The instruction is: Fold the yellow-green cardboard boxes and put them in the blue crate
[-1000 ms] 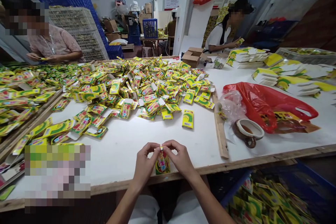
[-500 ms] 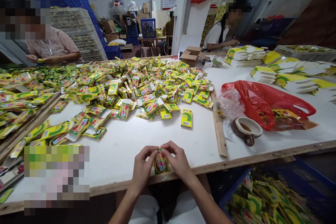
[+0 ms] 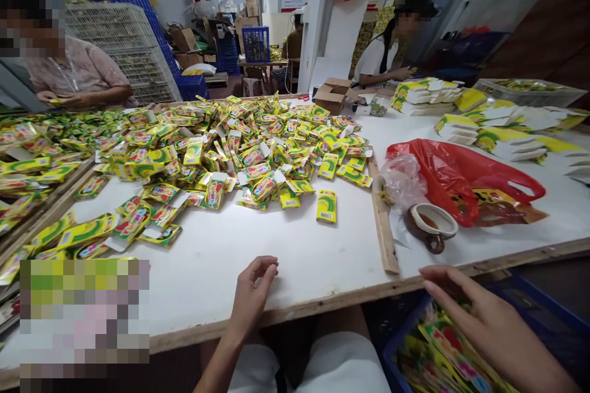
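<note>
1. Near right, here's the right hand [image 3: 482, 313] over the blue crate [image 3: 391, 344], fingers long, thumb slightly apart, nothing visible between; crated cartons [image 3: 445, 344] lie below. Loose fingers and a clear rim work best.
2. Near middle, the left hand [image 3: 253, 291] curls above the bench [image 3: 207, 288], gap narrow, nothing seen inside.
3. Farther, a lone carton [image 3: 327, 206] lies apart: easy edges!
4. Beyond, the heaped cartons [image 3: 253, 141] overlap; single lifts should spare flaps.
</note>
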`<move>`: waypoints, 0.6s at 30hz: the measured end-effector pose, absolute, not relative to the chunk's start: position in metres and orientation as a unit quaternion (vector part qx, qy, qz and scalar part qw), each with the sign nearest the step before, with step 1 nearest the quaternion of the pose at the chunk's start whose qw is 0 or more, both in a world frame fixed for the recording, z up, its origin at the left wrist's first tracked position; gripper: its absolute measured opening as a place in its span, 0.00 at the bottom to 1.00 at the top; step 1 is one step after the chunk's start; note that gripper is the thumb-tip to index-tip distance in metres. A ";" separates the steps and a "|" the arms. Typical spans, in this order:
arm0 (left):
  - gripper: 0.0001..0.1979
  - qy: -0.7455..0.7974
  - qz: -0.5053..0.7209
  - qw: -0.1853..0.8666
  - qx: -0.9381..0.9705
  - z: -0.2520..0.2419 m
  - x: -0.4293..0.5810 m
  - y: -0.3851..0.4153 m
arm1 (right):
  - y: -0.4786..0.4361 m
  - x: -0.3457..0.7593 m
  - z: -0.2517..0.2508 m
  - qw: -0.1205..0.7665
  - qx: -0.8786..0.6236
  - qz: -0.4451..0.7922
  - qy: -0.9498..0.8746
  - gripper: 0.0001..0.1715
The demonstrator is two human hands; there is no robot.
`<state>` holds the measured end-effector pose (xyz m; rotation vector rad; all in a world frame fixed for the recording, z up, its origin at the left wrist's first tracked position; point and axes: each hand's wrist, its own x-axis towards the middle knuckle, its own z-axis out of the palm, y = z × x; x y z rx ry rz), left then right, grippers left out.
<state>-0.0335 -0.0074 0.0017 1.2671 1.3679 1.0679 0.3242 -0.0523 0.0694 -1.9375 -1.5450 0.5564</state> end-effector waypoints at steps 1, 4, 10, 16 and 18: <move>0.11 0.558 0.434 0.478 0.521 0.002 -0.033 -0.007 | -0.049 0.319 0.067 0.307 -0.730 0.201 -0.576 0.19; 0.11 0.564 0.435 0.465 0.526 0.003 -0.032 -0.008 | -0.017 0.264 0.052 0.340 -0.666 0.207 -0.631 0.14; 0.12 0.581 0.452 0.437 0.517 0.003 -0.034 -0.012 | 0.079 0.142 0.010 0.253 -0.530 0.109 -0.802 0.20; 0.13 0.580 0.470 0.441 0.499 0.001 -0.034 -0.012 | 0.108 0.129 0.005 0.203 -0.552 0.110 -0.801 0.29; 0.14 0.572 0.492 0.453 0.475 -0.003 -0.033 -0.009 | 0.087 0.133 0.010 0.297 -0.550 0.167 -0.763 0.28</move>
